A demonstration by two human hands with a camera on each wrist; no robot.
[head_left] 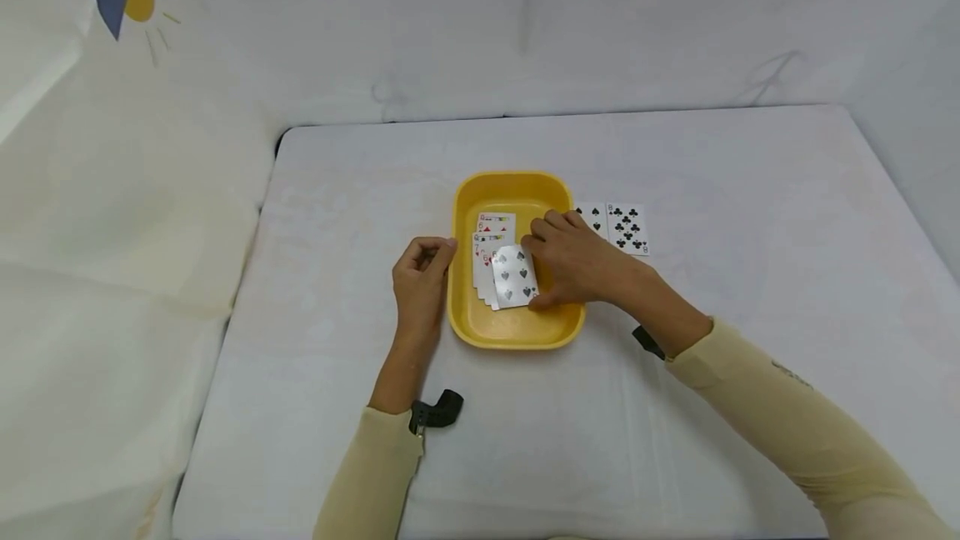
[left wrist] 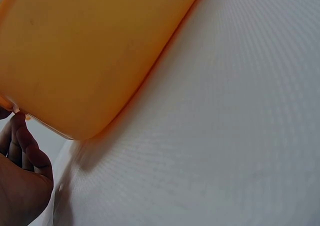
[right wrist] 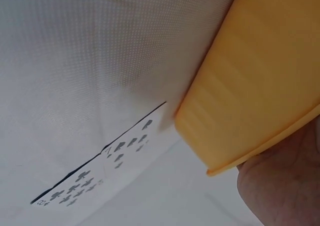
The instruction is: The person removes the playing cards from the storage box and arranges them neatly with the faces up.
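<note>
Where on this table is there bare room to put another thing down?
The table is bare behind the yellow tray, along its far edge, and across the wide stretch right of the two cards. It is also bare left of the left hand. It is crowded inside the tray, where the right hand rests on the fanned cards.
</note>
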